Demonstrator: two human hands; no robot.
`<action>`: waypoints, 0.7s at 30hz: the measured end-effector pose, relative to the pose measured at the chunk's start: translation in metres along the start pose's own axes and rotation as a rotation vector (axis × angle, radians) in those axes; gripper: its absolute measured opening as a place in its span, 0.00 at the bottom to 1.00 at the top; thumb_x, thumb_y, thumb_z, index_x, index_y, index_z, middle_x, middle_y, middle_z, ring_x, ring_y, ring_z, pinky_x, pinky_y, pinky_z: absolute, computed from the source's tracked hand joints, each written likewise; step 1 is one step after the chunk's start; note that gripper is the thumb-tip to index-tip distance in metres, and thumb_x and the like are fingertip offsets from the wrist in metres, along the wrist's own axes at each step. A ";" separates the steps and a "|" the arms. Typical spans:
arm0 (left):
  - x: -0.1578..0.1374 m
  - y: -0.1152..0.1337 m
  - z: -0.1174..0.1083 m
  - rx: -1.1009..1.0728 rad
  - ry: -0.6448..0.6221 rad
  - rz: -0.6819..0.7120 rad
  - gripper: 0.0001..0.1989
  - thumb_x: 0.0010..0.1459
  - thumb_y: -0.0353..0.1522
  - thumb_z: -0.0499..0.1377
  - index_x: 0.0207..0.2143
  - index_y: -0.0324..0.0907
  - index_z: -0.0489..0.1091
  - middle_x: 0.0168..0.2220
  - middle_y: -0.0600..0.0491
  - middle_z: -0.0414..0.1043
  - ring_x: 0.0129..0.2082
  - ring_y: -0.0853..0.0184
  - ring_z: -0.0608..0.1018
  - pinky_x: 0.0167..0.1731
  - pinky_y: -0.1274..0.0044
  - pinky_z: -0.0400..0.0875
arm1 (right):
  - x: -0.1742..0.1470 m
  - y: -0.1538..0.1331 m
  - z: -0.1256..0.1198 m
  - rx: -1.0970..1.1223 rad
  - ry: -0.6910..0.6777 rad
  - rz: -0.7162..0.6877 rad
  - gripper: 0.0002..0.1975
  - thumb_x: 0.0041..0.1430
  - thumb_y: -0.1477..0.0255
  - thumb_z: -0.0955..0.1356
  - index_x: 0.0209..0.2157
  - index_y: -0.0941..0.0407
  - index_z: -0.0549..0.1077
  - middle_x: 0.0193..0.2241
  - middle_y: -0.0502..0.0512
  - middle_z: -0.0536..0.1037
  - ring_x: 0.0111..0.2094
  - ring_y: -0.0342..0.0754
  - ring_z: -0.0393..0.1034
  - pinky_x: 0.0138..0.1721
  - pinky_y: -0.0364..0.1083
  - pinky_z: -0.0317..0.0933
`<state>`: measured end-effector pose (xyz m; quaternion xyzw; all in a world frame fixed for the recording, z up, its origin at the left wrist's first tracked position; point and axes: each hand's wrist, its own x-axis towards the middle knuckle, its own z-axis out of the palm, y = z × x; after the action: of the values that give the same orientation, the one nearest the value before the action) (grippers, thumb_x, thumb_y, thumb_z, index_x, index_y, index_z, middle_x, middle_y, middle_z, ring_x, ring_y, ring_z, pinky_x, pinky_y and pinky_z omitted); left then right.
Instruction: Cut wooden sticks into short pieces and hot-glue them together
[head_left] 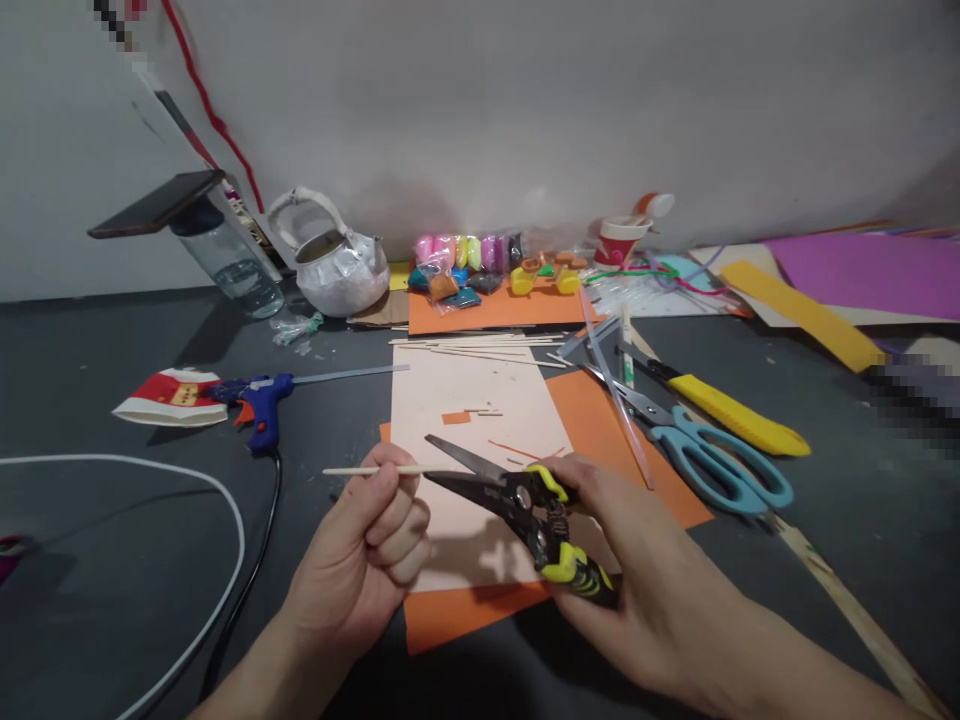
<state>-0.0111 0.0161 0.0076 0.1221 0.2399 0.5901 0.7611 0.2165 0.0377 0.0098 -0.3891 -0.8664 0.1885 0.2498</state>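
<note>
Between the thumb and fingers of my left hand (pixel 367 545) a thin wooden stick (pixel 341 471) is pinched, lying level and poking out on both sides. My right hand (pixel 637 560) is wrapped round the yellow-and-black handles of a pair of spring-loaded snips (pixel 523 495). The snips' blades are apart and point left, with the stick's right end by them; I cannot tell whether they touch. Under both hands lies a pale sheet of paper (pixel 480 560) on top of an orange sheet (pixel 480 610). Several more sticks (pixel 487 350) and small cut bits rest on the pale sheet.
To the left are a blue glue gun (pixel 262 405), a paper cup lying on its side (pixel 176 398) and a white cable (pixel 225 510). Blue-handled scissors (pixel 720 465) and a yellow cutter (pixel 739 415) lie right. Behind stand a kettle (pixel 341 270), a water bottle (pixel 232 265) and bagged clay (pixel 465 260).
</note>
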 end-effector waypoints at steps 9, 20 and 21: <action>0.003 -0.003 -0.001 0.012 0.031 0.007 0.05 0.55 0.32 0.68 0.30 0.42 0.75 0.17 0.66 0.34 0.15 0.78 0.39 0.14 0.81 0.34 | 0.000 -0.002 -0.003 0.006 -0.036 -0.023 0.24 0.54 0.77 0.64 0.53 0.57 0.59 0.42 0.64 0.76 0.42 0.55 0.74 0.39 0.50 0.70; 0.001 -0.004 0.002 -0.064 0.063 -0.009 0.08 0.54 0.31 0.69 0.29 0.39 0.72 0.17 0.65 0.37 0.15 0.79 0.41 0.14 0.81 0.35 | 0.000 -0.002 0.003 0.136 -0.025 0.097 0.11 0.56 0.79 0.63 0.40 0.54 0.62 0.29 0.52 0.73 0.27 0.47 0.68 0.27 0.44 0.61; 0.002 -0.003 0.002 -0.068 0.064 -0.005 0.08 0.54 0.30 0.69 0.29 0.39 0.72 0.17 0.65 0.38 0.15 0.79 0.41 0.14 0.81 0.35 | 0.001 -0.003 0.003 0.162 -0.022 0.118 0.11 0.55 0.79 0.63 0.41 0.54 0.62 0.29 0.52 0.73 0.27 0.47 0.68 0.28 0.44 0.61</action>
<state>-0.0069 0.0169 0.0076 0.0764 0.2442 0.5997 0.7582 0.2128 0.0362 0.0094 -0.4161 -0.8266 0.2766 0.2592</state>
